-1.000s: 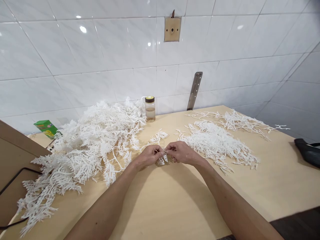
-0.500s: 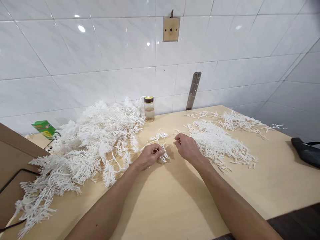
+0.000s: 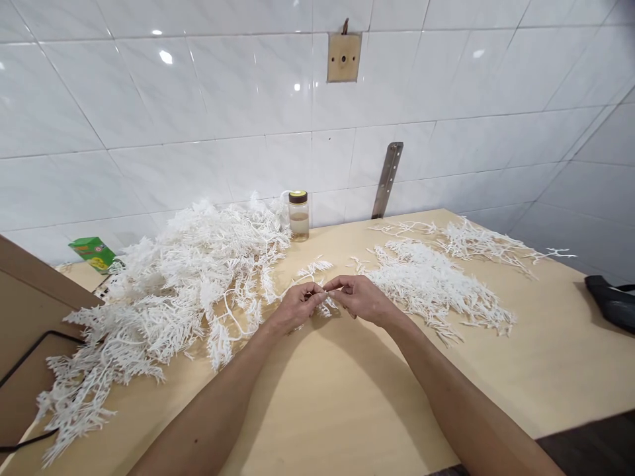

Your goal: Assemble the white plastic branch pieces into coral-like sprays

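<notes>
Near the middle of the wooden table (image 3: 317,410), my left hand (image 3: 299,305) pinches a white branched sprig (image 3: 315,269), part of which shows behind and beside the fingers. My right hand (image 3: 358,299) meets it fingertip to fingertip, closed in a pinch at the sprig's near end; what lies between its fingertips is too small to make out. A large heap of white feathery branches (image 3: 183,277) lies to the left. To the right is a flatter pile of small white pieces (image 3: 431,281).
Thin bare white stems (image 3: 489,244) lie at the back right. A lidded jar of liquid (image 3: 298,217) stands by the wall, with a metal bracket (image 3: 387,180) to its right. A green box (image 3: 93,254) is at left, a black object (image 3: 612,301) at right.
My right hand has moved left from beside the pile of small pieces to touch the fingertips of my left hand. My left hand has hardly moved. The view has shifted slightly.
</notes>
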Demonstrator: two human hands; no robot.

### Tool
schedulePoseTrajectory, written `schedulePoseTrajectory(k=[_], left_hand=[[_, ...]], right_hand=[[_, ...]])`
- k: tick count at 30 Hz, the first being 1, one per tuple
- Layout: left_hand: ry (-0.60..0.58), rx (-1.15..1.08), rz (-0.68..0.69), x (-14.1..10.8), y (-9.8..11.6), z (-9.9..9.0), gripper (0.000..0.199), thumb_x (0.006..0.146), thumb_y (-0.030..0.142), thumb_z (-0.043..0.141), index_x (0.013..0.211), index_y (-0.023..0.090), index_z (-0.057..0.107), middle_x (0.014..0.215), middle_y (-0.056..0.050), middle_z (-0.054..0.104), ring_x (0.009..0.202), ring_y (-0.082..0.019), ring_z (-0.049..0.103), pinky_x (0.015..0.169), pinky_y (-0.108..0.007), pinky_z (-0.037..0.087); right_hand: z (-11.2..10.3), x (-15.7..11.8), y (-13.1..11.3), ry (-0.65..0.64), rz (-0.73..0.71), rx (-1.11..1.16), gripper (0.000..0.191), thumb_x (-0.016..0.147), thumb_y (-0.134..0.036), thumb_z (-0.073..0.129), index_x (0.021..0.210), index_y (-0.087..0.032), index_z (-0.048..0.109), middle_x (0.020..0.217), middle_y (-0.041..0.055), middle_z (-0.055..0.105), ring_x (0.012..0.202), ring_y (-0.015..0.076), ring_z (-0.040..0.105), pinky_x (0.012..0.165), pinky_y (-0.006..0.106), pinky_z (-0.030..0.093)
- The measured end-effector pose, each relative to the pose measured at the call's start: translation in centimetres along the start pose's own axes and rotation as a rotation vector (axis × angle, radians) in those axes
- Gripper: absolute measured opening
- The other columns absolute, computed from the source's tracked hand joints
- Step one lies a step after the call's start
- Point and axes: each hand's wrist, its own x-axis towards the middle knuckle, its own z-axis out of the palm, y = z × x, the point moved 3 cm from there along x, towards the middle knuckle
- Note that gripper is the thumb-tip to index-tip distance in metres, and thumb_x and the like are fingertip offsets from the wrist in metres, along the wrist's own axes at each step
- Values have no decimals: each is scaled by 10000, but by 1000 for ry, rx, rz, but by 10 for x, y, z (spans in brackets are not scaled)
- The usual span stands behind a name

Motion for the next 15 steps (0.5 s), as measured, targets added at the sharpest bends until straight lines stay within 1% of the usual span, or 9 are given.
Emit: schedulePoseTrajectory(k=[4, 8, 12, 15], left_hand=[[53, -32, -23, 0, 1, 2, 314, 810, 455, 614, 750, 148, 596, 576, 42, 446, 534, -79, 362, 525, -223, 279], [119, -18, -43, 1, -1, 3, 287, 803, 428, 598, 755, 145, 613, 600, 26, 490, 551, -90, 393, 540, -227, 313], [139, 68, -35, 2, -4, 3, 223, 800, 362, 586, 751, 147, 615, 646, 11, 528, 594, -102, 433, 571, -231, 341], [130, 108, -29, 2, -4, 3, 193, 797, 335, 574, 738, 153, 599, 655, 13, 527, 607, -106, 444, 582, -233, 349]], right_hand=[[3, 3, 1, 51, -2, -48, 250, 829, -364, 580, 935, -179, 710, 710, 10, 672, 427, 83, 485, 422, 213, 389], [6, 2, -5, 109, -34, -186, 242, 856, -362, 546, 883, -175, 699, 685, 6, 667, 461, 92, 501, 474, 219, 391], [5, 2, -6, 103, -24, -258, 227, 856, -351, 544, 831, -162, 668, 653, 2, 645, 475, 102, 522, 497, 227, 391], [5, 2, -1, 44, 6, -218, 241, 862, -372, 534, 849, -163, 655, 642, -5, 629, 461, 110, 537, 476, 229, 391]])
